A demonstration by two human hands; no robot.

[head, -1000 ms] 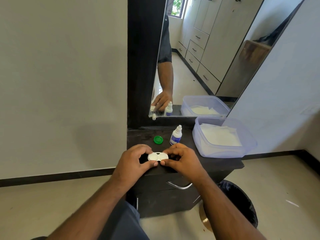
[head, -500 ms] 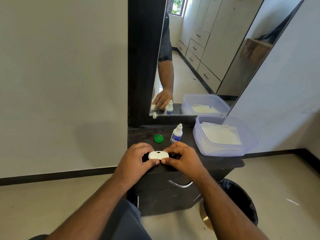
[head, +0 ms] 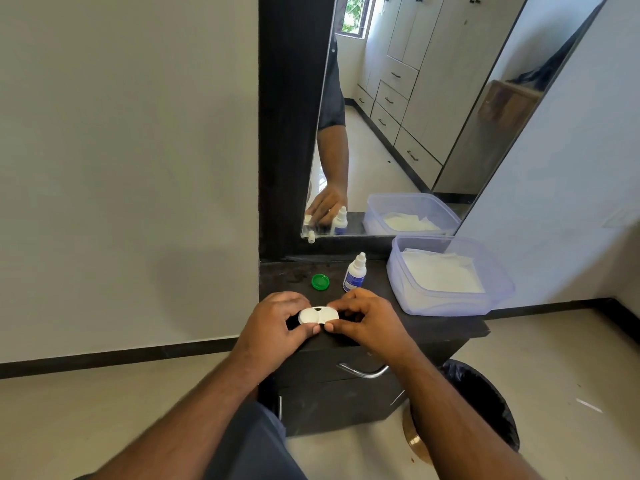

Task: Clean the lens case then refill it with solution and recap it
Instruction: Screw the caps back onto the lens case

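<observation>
Lens case: the lens case (head: 318, 315) is white plastic, two round wells joined in a figure-eight, smooth and matte, held just above the front edge of the table (head: 446, 332).
Left hand: the left hand (head: 273, 327) pinches the case's left lobe, fingers curled over the top and thumb under.
Right hand: the right hand (head: 367, 322) pinches the right lobe the same way, thumb tip almost meeting the left thumb below the case.
Green cap: the green cap (head: 320, 282), a small round ribbed disc, lies loose behind the case, so one well seems uncapped.
Solution bottle: the solution bottle (head: 354, 273), a small white dropper with a blue label and its nozzle cap on, stands upright just behind and right of the case.
Tissue tub: the tissue tub (head: 498, 289), translucent bluish plastic with rounded corners, sits further right of the case, holding white folded tissue.
Progress: probably early; whether the case is wiped I cannot tell, and refilling and recapping look still to come.
</observation>
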